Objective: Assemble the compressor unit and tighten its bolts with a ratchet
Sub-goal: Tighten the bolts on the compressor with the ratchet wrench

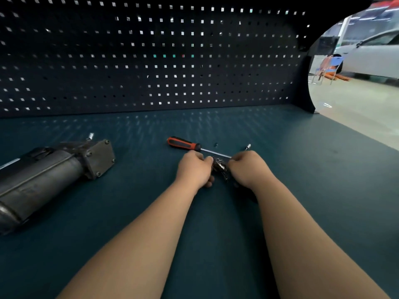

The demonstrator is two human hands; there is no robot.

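A grey cylindrical compressor unit [45, 173] lies on its side at the left of the bench, its square bolted end plate [100, 157] facing right. At the bench's middle, my left hand [194, 169] and my right hand [248, 168] both grip a small dark metal part [220, 166] between them, fingers closed around it. Most of that part is hidden by my fingers, and I cannot tell whether it is the ratchet. A bolt or socket [247, 146] lies just behind my right hand.
An orange-and-black screwdriver [185, 144] lies right behind my hands, its shaft pointing right. A small metal piece [90, 136] sits behind the compressor. A dark pegboard [151, 57] walls the back of the teal bench [302, 190]. Beyond the right edge are a shop floor and a white car [375, 50].
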